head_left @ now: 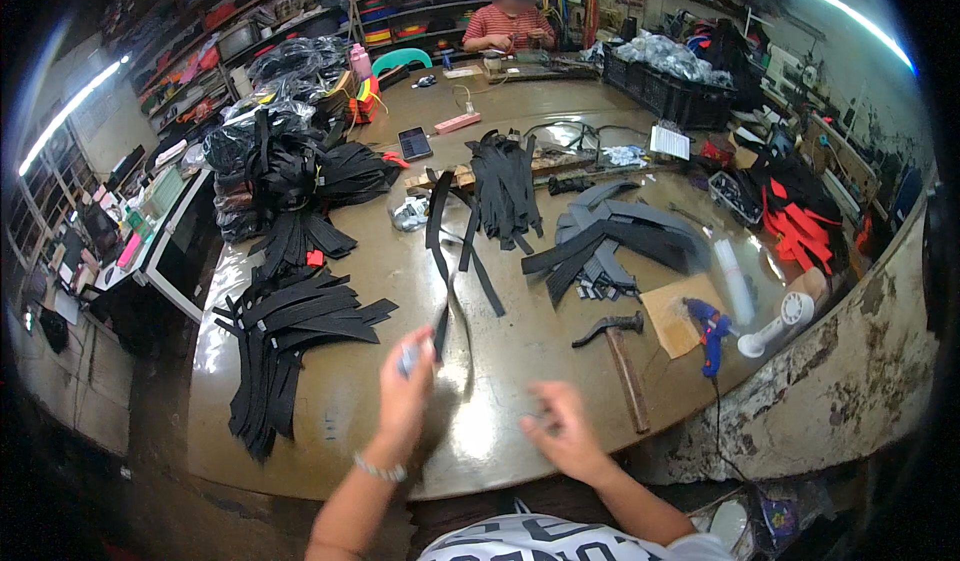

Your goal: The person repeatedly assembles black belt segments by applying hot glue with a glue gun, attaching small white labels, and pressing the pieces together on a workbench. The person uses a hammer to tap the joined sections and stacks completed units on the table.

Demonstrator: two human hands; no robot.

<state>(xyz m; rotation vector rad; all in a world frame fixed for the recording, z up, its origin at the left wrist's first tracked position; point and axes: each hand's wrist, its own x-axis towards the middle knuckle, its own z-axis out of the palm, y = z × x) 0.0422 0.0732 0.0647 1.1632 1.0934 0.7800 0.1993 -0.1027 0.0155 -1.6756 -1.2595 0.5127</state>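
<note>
My left hand [406, 376] is closed, with a small grey piece showing at its fingers. A long black strap [438, 223] runs from beside that hand up toward the middle of the table, its lower end at my fingertips. My right hand [562, 423] is low over the table's near side, fingers curled; a small dark thing seems to be at the fingertips, too small to name. To its right lies a hammer [628, 376] with a wooden handle. Grey and black straps [605, 233] lie beyond it, with small grey ends toward me.
Black strap piles [275, 336] cover the table's left; another bundle [503, 186] lies mid-table. At right are a blue glue gun [709, 333] on cardboard, clear sticks [733, 281] and a white fan [780, 326]. A person [508, 26] sits across, near a black crate [665, 91].
</note>
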